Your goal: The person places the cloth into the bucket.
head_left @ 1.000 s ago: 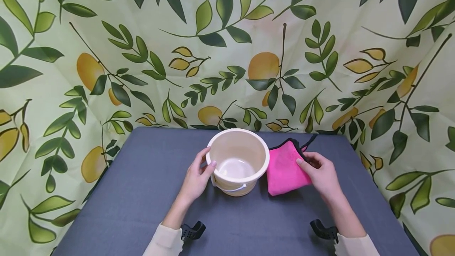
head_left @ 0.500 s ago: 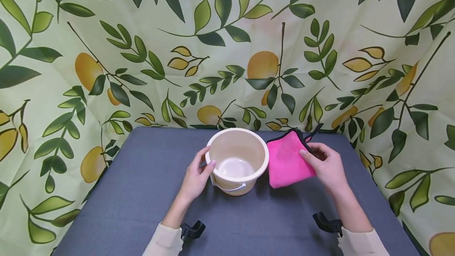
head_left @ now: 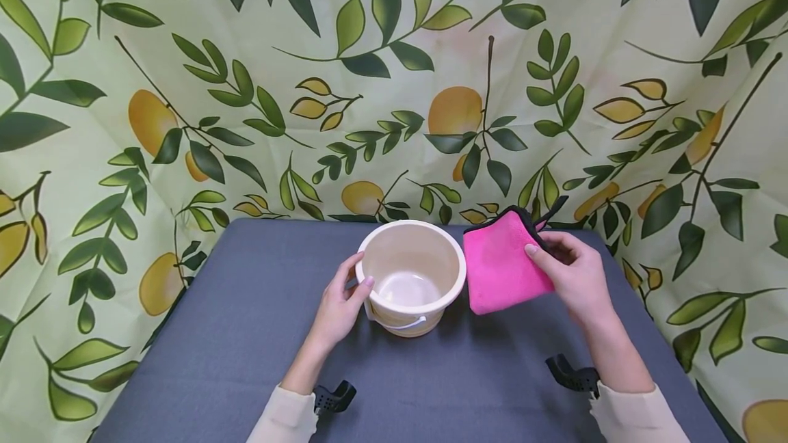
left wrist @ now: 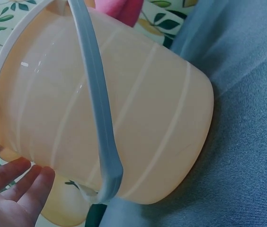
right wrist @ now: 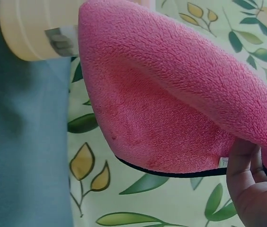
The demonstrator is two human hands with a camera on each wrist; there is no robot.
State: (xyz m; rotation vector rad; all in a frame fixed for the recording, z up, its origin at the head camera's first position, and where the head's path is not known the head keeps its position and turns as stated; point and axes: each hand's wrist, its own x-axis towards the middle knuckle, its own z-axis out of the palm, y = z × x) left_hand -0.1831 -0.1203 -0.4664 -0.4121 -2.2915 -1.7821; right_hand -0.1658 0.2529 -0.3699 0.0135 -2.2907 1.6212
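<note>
A cream plastic bucket (head_left: 409, 257) stands upright on the table in the head view, with nothing inside. Its pale handle (left wrist: 98, 104) hangs down along the side. My left hand (head_left: 340, 306) holds the bucket at its left, thumb on the rim and fingers against the wall just below. To the right of the bucket, my right hand (head_left: 577, 277) pinches a folded pink plush cloth (head_left: 505, 266) by its right edge. Black trim and a black loop (head_left: 553, 212) show at the cloth's top. In the right wrist view the cloth (right wrist: 166, 104) spreads out from the fingertips, overlapping the bucket.
A grey-blue cloth covers the table (head_left: 246, 333). Behind and at both sides hangs a curtain (head_left: 394, 87) printed with leaves and yellow fruit. Black wrist mounts (head_left: 334, 397) sit at both sleeves.
My right hand has lifted the pink cloth and moved it up and slightly right, a little away from the bucket. The left hand and the bucket have stayed in place.
</note>
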